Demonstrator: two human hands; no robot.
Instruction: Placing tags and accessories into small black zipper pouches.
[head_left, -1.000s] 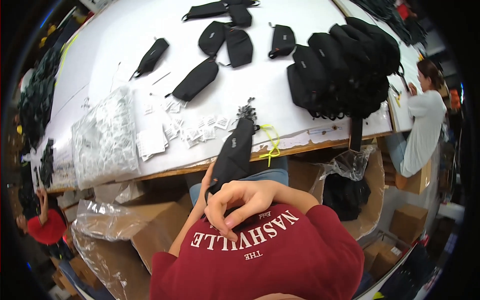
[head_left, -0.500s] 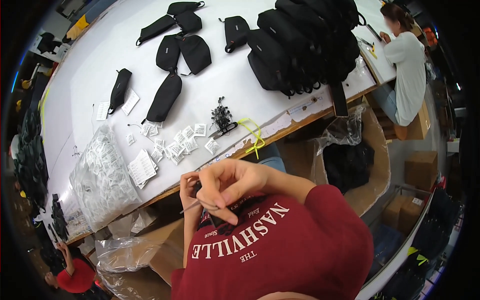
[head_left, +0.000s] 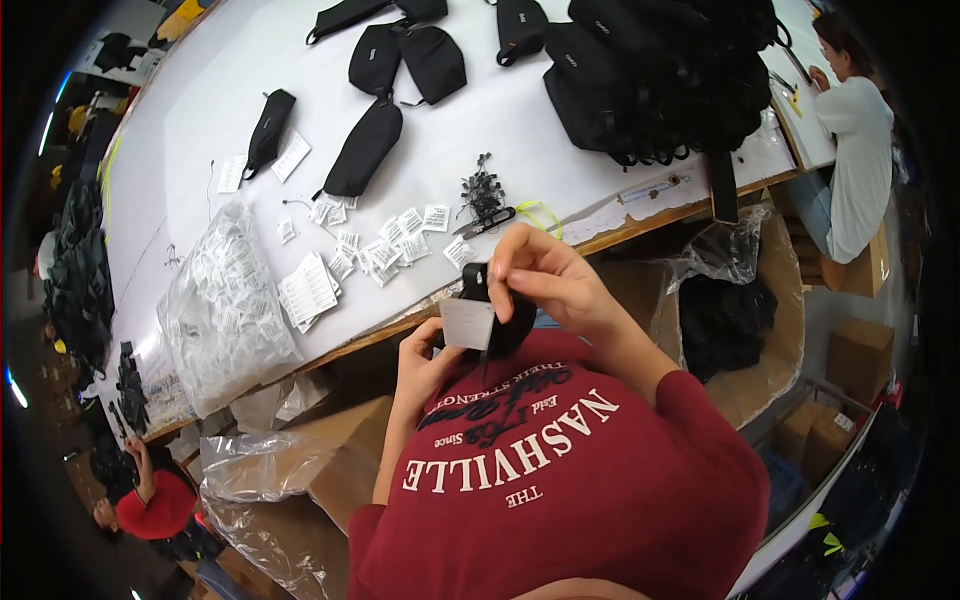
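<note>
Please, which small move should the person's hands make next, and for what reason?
Probably the right hand should give the white tag a light tug: it shows in front of the black pouch, with the left hand at its lower left corner and the right fingertips near its right edge, but I cannot see whether it is fastened.

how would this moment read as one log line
left hand: at square white paper tag; right hand: at black fabric pouch; tag: overlapping pouch

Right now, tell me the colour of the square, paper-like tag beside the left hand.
The tag is whitish, with faint lines; the head view shows it best.
</note>
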